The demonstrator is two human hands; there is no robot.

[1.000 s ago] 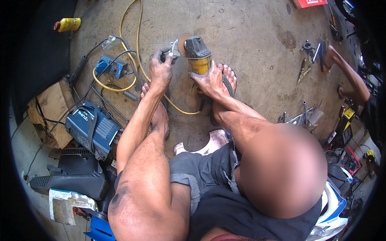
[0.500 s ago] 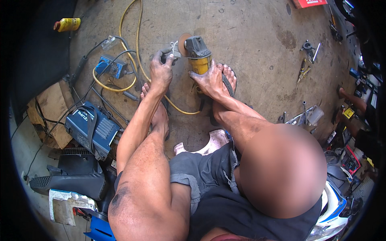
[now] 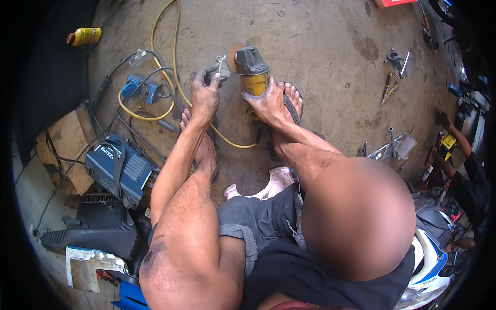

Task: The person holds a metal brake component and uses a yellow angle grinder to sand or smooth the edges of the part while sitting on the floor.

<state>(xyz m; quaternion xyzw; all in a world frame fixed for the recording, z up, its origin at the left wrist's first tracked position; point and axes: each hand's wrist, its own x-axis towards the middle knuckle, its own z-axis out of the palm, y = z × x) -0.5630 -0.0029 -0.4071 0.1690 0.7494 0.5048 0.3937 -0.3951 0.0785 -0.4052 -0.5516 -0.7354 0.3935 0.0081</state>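
Observation:
My right hand (image 3: pixel 267 106) is wrapped round the yellow body of an angle grinder (image 3: pixel 254 63), whose dark head points away from me. A reddish-brown disc (image 3: pixel 234 57) sits on the grinder's left side, edge toward my other hand. Between the thumb and fingers of my left hand (image 3: pixel 205 93) is a small grey metal part (image 3: pixel 224 67) with a looped end on top. The part is held just left of the disc; whether they touch I cannot tell. The fingertips of my left hand look blackened.
A yellow cord (image 3: pixel 174 62) loops over the floor by a blue control box (image 3: pixel 140 89). A blue welding machine (image 3: pixel 120 168) stands left of my leg. Pliers (image 3: pixel 388 92) lie right, a yellow bottle (image 3: pixel 85 36) far left. Another person's arms (image 3: pixel 457 137) reach in at the right edge.
The metal part in my left hand has turned slightly beside the disc. My right hand keeps its hold on the grinder. At the right, the other person's arms have moved further into view.

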